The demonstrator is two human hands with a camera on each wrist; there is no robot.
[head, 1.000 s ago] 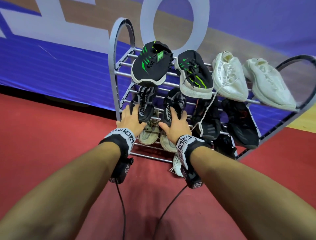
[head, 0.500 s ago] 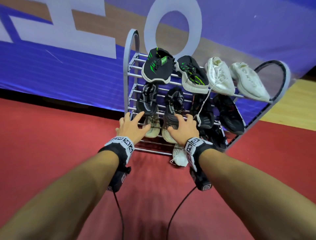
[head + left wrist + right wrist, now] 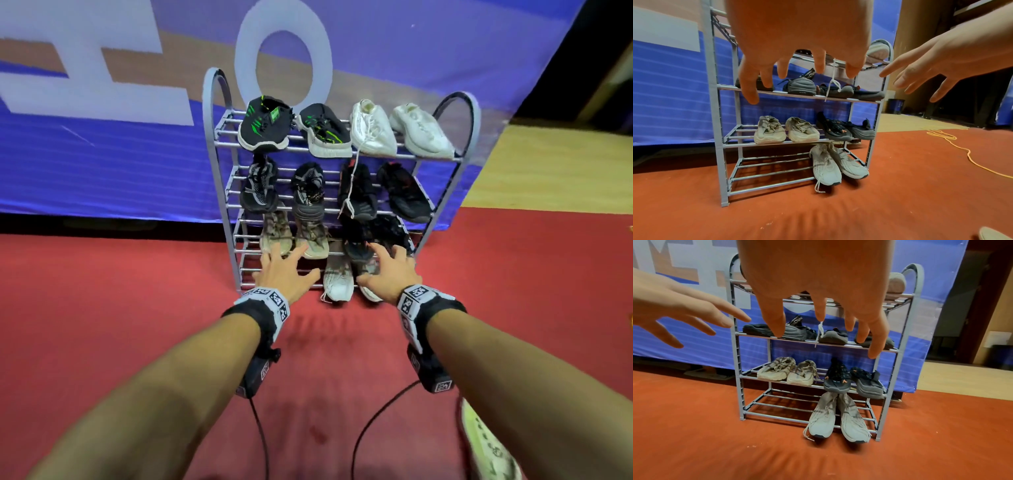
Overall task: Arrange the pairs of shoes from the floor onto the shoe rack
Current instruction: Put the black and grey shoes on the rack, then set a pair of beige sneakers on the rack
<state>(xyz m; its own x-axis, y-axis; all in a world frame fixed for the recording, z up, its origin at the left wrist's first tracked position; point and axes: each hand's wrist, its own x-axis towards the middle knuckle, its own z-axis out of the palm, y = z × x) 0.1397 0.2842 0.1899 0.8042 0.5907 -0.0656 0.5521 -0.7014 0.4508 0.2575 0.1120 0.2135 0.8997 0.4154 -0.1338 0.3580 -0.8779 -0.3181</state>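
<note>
The grey four-tier shoe rack [image 3: 209,137] holds a black-and-green pair [image 3: 263,126] and a white pair [image 3: 373,130] on top. Below them are dark pairs, then a beige pair [image 3: 277,233] beside a black pair [image 3: 838,129]. A light grey knit pair [image 3: 337,277] lies on the right half of the bottom tier, toes past the front bar. My left hand [image 3: 287,270] and right hand [image 3: 390,270] hover in front of the lower tiers, fingers spread, holding nothing. A pale shoe with yellow-green trim [image 3: 486,445] lies on the floor by my right arm.
A blue banner [image 3: 102,171] hangs right behind the rack. Red carpet [image 3: 102,308] covers the floor in front. A yellow cord [image 3: 962,146] trails on the carpet to the right, with a wooden floor [image 3: 548,171] and a dark bin [image 3: 896,106] beyond.
Both hands have let go of the black-and-grey pair on the second tier and drawn back and down. The view has pulled away, showing the whole rack.
</note>
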